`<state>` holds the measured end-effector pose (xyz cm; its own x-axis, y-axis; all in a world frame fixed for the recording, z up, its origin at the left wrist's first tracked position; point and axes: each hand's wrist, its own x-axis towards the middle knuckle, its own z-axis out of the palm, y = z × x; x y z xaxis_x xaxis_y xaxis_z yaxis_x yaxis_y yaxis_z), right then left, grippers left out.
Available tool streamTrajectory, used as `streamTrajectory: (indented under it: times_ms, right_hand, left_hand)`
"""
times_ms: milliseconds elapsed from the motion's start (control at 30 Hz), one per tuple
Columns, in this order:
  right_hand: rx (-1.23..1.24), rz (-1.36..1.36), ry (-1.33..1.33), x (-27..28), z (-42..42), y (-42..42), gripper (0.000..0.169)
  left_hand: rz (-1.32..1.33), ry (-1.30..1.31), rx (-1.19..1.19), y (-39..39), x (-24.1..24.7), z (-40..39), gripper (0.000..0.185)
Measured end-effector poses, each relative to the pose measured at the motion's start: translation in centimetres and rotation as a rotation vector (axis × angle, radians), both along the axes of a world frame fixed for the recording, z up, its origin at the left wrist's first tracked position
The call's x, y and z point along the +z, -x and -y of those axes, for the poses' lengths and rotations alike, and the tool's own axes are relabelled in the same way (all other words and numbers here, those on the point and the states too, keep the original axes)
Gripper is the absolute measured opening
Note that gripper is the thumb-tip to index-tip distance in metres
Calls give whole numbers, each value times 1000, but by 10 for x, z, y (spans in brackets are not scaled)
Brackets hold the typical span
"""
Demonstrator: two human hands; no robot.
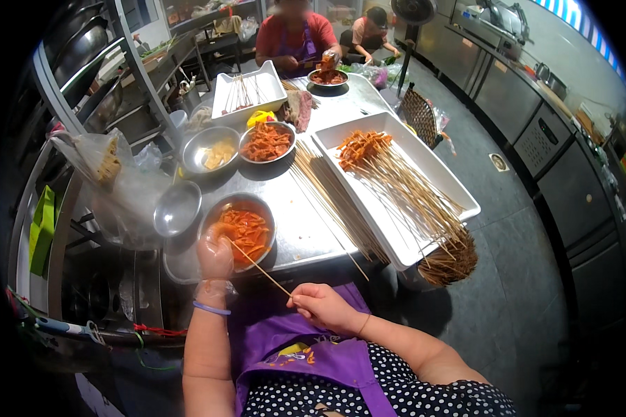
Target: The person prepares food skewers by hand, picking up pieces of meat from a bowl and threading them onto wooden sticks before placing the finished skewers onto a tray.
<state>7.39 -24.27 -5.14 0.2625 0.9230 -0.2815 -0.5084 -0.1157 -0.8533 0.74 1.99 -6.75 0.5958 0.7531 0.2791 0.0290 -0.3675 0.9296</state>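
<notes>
In a clear plastic glove, my left hand (216, 253) is at the near left rim of a steel bowl (271, 224) of orange-red sauced food slices (245, 229). Its fingers are closed around the tip end of a thin bamboo skewer (261, 269); any food pinched there is hidden by the glove. My bare right hand (323, 307) grips the skewer's other end, over my purple apron (292, 359). To the right, a white tray (344, 187) holds many skewers with orange food bunched at their far ends (362, 148). Loose bamboo skewers (334, 203) lie between bowl and tray.
Behind the bowl stand a bowl of red-orange food (266, 143), a bowl with pale slices (211, 151) and a clear bowl (177, 208). A second white tray (221, 99) is farther back. A co-worker (297, 39) sits across the table; another person (368, 36) crouches behind.
</notes>
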Motion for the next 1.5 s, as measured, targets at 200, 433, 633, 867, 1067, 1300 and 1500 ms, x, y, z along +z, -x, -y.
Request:
streamTrajectory:
  times_ms: [200, 433, 633, 867, 1067, 1300, 1500]
  right_hand:
    - [68, -219, 7, -4, -13, -16, 18]
    - [-87, 448, 92, 7, 3, -18, 16]
    - [-355, 1528, 48, 40, 48, -37, 8]
    - [-802, 1826, 476, 85, 96, -139, 6]
    - [-740, 1898, 698, 90, 84, -151, 19]
    - [-280, 1924, 535, -7, -37, -99, 7]
    - [-210, 1822, 749, -5, -49, -107, 7]
  left_hand:
    - [-4, -166, 22, -13, -4, 19, 32]
    - [-49, -238, 33, -8, 25, 13, 35]
    - [25, -275, -93, 0, 25, 4, 46]
    - [-96, -250, -261, -1, 43, 0, 52]
    - [-253, -300, -287, 11, 32, -20, 37]
    - [-234, -31, -254, 5, 48, -3, 34]
    - [-291, 148, -152, 16, 48, -19, 33]
